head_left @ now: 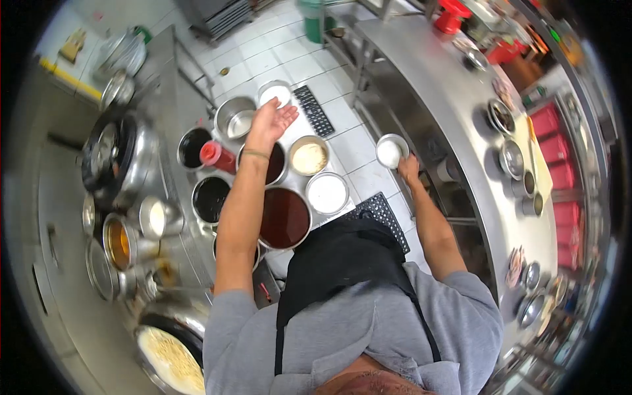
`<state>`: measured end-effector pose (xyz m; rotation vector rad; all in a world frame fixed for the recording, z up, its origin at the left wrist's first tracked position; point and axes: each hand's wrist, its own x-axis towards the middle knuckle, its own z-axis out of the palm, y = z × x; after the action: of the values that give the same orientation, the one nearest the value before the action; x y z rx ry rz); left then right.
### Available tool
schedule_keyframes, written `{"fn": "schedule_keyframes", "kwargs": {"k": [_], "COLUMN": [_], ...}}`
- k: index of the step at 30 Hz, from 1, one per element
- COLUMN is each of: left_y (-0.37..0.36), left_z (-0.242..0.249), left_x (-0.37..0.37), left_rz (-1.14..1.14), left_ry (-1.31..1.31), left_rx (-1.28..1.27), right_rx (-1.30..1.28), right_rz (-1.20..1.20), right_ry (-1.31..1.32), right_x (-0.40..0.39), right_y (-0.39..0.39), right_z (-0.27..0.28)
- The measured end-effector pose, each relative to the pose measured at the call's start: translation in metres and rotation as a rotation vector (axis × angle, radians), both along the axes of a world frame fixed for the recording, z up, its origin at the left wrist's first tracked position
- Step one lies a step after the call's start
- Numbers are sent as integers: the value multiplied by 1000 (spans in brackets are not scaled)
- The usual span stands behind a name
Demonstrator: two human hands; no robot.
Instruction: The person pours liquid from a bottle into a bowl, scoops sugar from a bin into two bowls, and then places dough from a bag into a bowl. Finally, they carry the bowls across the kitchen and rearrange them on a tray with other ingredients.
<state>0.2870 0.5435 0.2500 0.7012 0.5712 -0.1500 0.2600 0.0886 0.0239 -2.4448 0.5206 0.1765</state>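
My left hand (271, 120) is stretched out, palm up and fingers spread, above the round metal pots of sauces and powders; it holds nothing. It hovers between a steel pot (235, 118) and a white-filled pot (274, 93). A red squeeze bottle (217, 155) lies just left of my forearm. My right hand (408, 168) grips a small white bowl (391, 151) from below, holding it in the air above the tiled floor, next to the curved steel counter (428, 85).
Several pots hold dark sauces (284, 217), a beige powder (309, 158) and a white powder (327, 193). A wok station with steel vessels (118, 158) stands at left. A pan of noodles (170, 361) sits low left. Small bowls (511, 158) line the right counter.
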Motion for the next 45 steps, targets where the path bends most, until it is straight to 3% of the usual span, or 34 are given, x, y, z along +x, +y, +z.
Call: {"fn": "schedule_keyframes", "kwargs": {"k": [1,2,3,4,5,6,7,9,11,12,14,16,18,19,22,24,26,29,32,35,38,41,42,45], "left_y": [8,27,39,49,58,71,39,36,36,33,52,65,63,61,42,31,33,-42,-130,-208,-291,-375,-399,-471], "left_z": [-29,-72,-104,-121,-137,-142,-138,-122,-110,-109,-139,-161,-146,-135,-89,-50,-39,26,96,135,136,102,108,64], "left_x": [28,44,64,77,88,87,108,103,91,89,110,133,131,130,119,126,144,102,24,-45,-95,-128,-233,-325], "left_rz": [-100,-347,-515,-594,-645,-677,-702,-694,-677,-625,-630,-625,-629,-625,-579,-661,-504,-447,-468,-600,-841,-1212,-1142,-1525], "left_ry": [-5,-164,-300,-305,-335,-327,-351,-239,-180,-236,-242,-299,-453,-500,-426,-550,-1027,-937,-881,-875,-858,-748,-795,-739], "left_rx": [155,768,1356,1552,1747,1813,1848,1929,2024,2201,2330,2424,2403,2374,2262,2229,1926,1801,1662,1524,1392,1297,1166,956], "right_rx": [69,138,-208,-21,-29,-106,-99,-83,215,179,-119,8,118,242,203,164,85,458,246,392,388,372,361,335], "right_rz": [-17,-62,-155,-332,-337,-404,-599,-834,-1030,-1083,-1079,-1306,-1559,-1609,-1707,-1856,-1930,-2072,-2103,-2341,-2459,-2467,-2496,-2467], "right_ry": [77,139,-154,8,156,21,165,177,216,287,328,390,353,392,355,320,361,214,386,203,82,105,120,57], "right_x": [-27,-57,-90,-119,-160,-205,-280,-357,-420,-448,-512,-567,-603,-612,-656,-691,-705,-730,-811,-844,-880,-894,-899,-914], "right_y": [-13,-30,-49,-80,-84,-82,-95,-99,-95,-95,-89,-84,-64,-53,-14,15,34,55,82,96,109,108,106,104], "right_z": [-3,-6,-68,-120,-93,-79,-78,-76,-46,-44,-70,-106,-114,-88,-93,-115,-105,-30,-152,-136,-164,-153,-163,-165]}}
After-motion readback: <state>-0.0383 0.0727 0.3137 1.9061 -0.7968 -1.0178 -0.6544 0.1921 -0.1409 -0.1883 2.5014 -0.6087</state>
